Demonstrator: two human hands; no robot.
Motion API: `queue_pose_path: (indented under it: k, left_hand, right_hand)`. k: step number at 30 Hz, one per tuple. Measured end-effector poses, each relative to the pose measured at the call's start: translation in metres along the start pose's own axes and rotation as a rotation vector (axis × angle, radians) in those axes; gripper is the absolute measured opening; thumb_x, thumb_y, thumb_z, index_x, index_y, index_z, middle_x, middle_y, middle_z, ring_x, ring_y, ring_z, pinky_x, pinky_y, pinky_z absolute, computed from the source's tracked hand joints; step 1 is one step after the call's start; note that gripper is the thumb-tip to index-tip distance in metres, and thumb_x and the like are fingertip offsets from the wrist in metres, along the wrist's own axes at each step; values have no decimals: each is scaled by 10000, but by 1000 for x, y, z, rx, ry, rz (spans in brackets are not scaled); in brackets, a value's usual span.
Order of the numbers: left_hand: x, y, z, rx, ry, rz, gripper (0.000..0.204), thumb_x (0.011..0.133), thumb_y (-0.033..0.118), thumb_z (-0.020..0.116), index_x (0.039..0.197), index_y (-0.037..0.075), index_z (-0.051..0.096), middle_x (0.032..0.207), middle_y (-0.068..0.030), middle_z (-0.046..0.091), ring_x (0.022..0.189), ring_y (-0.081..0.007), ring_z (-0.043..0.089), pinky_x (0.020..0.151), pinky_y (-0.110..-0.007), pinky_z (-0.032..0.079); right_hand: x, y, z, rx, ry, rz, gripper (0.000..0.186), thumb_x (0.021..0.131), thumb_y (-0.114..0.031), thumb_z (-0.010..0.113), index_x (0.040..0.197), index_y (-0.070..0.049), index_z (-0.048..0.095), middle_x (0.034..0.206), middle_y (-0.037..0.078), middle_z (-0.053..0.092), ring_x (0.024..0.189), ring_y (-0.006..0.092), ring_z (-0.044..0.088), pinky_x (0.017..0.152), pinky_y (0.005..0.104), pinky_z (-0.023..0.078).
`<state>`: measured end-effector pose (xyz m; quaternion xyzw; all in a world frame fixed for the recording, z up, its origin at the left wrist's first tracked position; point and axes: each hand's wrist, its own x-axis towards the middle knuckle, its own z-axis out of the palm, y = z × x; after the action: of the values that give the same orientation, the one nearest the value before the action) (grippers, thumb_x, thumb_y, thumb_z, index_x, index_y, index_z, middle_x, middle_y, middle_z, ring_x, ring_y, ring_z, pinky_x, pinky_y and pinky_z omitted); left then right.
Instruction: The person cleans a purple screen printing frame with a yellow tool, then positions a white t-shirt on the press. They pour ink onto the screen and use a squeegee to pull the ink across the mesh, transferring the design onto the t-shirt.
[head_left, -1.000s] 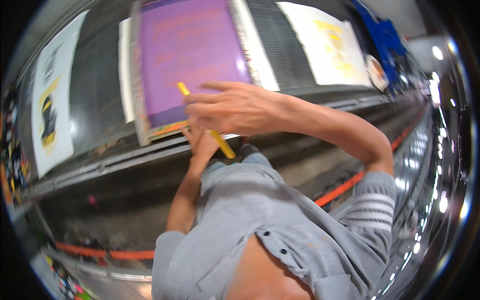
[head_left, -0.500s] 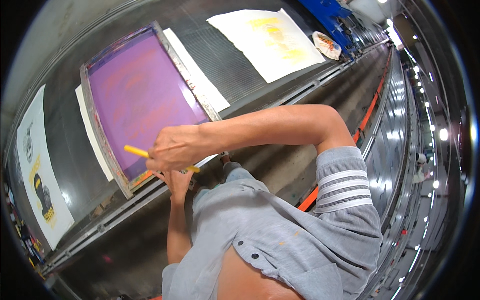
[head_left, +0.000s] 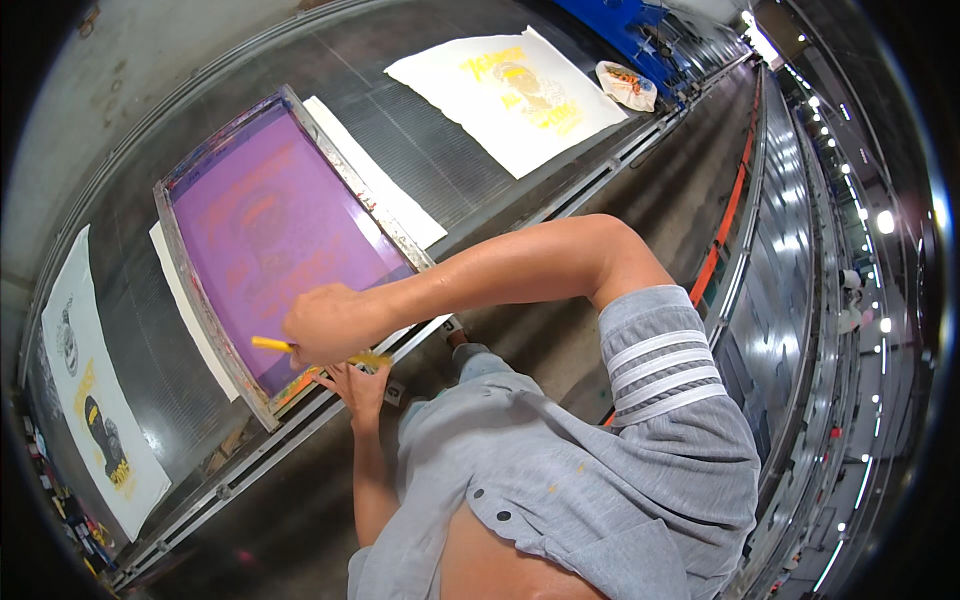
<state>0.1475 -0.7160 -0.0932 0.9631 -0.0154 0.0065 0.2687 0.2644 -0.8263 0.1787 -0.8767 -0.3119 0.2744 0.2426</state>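
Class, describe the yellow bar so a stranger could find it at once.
On the long dark table lies a framed purple screen. Over its near end, the right hand grips the yellow bar. Unlike the yellow-printed sheets, it is slim and hand-held.

A second ago the right hand (head_left: pixel 335 325) shows blurred, outstretched fingers; now they are curled in around the yellow bar (head_left: pixel 272 344). The bar, steeply slanted then and shallower half a second ago, is now almost level in the view, turned closer to the line of the near edge of the frame (head_left: pixel 188 270). Its left end has come down toward the frame's near left corner. The view itself has swung round, so the frame leans and sits further left, and the mesh (head_left: pixel 330 235) now shows its faint figure more plainly.
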Motion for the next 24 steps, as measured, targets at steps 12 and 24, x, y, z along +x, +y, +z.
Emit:
queue_pose_path:
  k: [12,24]
  left_hand:
    - [-2,1,-1,-69,32,-9,1100,705,432,800,1528,-21,227,1572,-262,251,1511,-426,93,1170,-677,-28]
    - [4,3,-1,-22,17,-52,1069,665,396,813,1424,-138,282,1424,-296,371,1433,-434,240,1185,-656,-3]
  right_hand:
    - [11,18,3,-543,188,-790,211,896,-188,611,1026,-31,664,769,105,670,842,292,701,745,407,569]
    - [14,18,7,-697,155,-551,228,850,-306,647,773,-99,704,652,68,646,679,258,683,562,406,515]
